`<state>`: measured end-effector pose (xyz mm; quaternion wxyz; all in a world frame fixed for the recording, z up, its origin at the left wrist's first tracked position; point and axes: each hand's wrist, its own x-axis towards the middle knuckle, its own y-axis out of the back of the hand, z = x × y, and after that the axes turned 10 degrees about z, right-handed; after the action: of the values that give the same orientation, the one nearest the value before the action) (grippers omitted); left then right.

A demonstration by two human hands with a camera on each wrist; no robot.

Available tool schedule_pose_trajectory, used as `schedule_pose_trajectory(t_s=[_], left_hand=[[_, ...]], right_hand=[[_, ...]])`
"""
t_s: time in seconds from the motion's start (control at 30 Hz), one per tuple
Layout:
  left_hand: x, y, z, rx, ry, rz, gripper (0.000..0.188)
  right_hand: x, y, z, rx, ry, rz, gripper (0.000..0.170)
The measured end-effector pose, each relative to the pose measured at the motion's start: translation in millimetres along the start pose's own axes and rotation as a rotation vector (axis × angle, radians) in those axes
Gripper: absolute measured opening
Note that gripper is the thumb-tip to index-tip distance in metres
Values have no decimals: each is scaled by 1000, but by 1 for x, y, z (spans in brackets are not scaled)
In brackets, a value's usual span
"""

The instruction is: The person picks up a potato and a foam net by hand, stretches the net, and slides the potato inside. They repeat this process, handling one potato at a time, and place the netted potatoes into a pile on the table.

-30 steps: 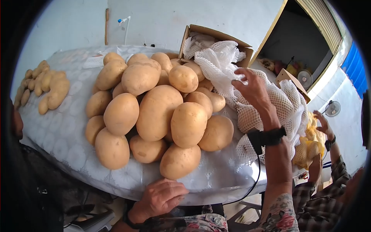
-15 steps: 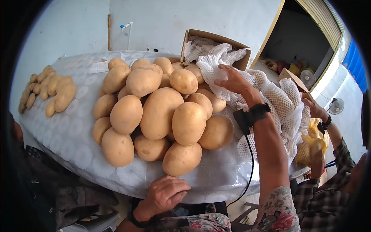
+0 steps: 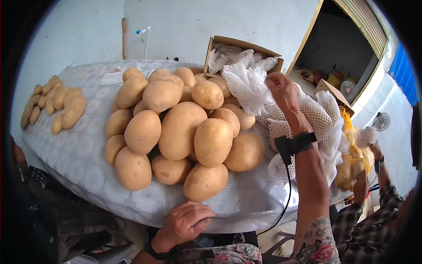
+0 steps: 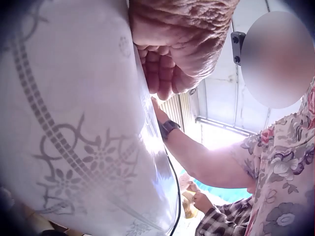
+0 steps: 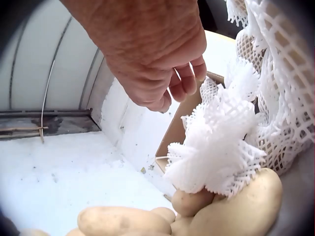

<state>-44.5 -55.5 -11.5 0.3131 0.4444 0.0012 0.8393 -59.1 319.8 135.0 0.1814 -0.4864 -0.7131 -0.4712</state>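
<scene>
My right hand (image 3: 284,91) hangs above a bunch of white foam net sleeves (image 3: 248,86), its fingers loosely bent. In the right wrist view, the right hand (image 5: 152,59) is apart from the crumpled sleeves (image 5: 216,142), with nothing between its fingers. My left hand (image 3: 187,222) rests at the table's front edge, fingers loosely curled. The left wrist view shows that hand (image 4: 182,44) beside the tablecloth, holding nothing. Just beyond it in the head view is the large pile of potatoes (image 3: 182,131). More potatoes in foam nets (image 3: 316,114) lie right of my right hand.
A cardboard box (image 3: 281,66) with foam nets stands behind the pile. Smaller potatoes (image 3: 74,110) lie at the table's (image 3: 94,149) far left. At right, another person (image 3: 373,224) holds up a white foam-netted item (image 3: 365,136) near yellow net bags (image 3: 351,165).
My right hand touched the white foam nets half a second ago, and has since lifted away to the right. The other person has raised a white netted item. My left hand has stayed put.
</scene>
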Motion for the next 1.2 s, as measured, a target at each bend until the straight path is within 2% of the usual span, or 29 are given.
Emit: schedule_pose_trajectory(t_s=[0.07, 0.1, 0.2, 0.33, 0.37, 0.47, 0.5, 0.63, 0.73, 0.77, 0.87, 0.93, 0.97, 1.0, 1.03, 1.07, 1.1, 1.13, 1.17, 1.2], left_hand=[[0, 0, 0, -1, 6, -3, 14], [1, 1, 1, 0, 17, -14, 17], [-1, 1, 2, 1, 19, -13, 20], [-2, 2, 1, -5, 15, 0, 20], [-2, 2, 1, -8, 15, 1, 20], [-2, 1, 2, -16, 15, 0, 21], [-2, 1, 2, -13, 21, -1, 21], [-1, 3, 5, -3, 38, -6, 23], [0, 5, 7, 1, 67, -26, 22], [1, 6, 8, -32, 100, -34, 19], [-2, 8, 12, -162, 237, -22, 24], [1, 8, 22, -285, 363, 4, 31], [0, 6, 24, -393, 469, -16, 48], [2, 0, 30, -516, 489, 37, 46], [8, -9, 36, -637, 511, 96, 45], [9, -12, 40, -754, 537, 162, 44], [3, -11, 37, -676, 537, 117, 45], [-1, -10, 33, -596, 533, 68, 46], [-2, -12, 34, -570, 449, 134, 43], [-9, -10, 34, -630, 580, 138, 41]], right_hand=[[-7, -6, -14, -134, 49, -166, 27], [-10, -15, -8, -220, 148, -185, 29], [-13, -28, -3, -360, 138, -291, 29], [-11, -12, -15, -71, 16, -131, 26], [-9, -2, -21, 37, -91, -129, 27], [-9, 16, -18, 410, -196, -38, 29], [-12, 23, -22, 479, -179, -91, 29], [-20, 35, -16, 916, -309, -62, 30], [-32, 35, -11, 301, -185, -244, 25], [-38, 43, -12, 233, -106, -107, 23], [-60, 64, -36, 696, -226, 72, 24], [-92, 81, -66, 747, -196, 3, 22], [-115, 83, -81, 757, -209, -30, 21], [-140, 80, -90, 848, -116, -139, 19], [-172, 71, -100, 940, -220, -200, 16], [-199, 72, -110, 798, -228, -375, 18], [-222, 64, -116, 714, 19, -404, 20], [-240, 63, -124, 634, 82, -465, 20], [-255, 61, -124, 692, -35, -478, 19], [-268, 59, -123, 744, -153, -483, 18]])
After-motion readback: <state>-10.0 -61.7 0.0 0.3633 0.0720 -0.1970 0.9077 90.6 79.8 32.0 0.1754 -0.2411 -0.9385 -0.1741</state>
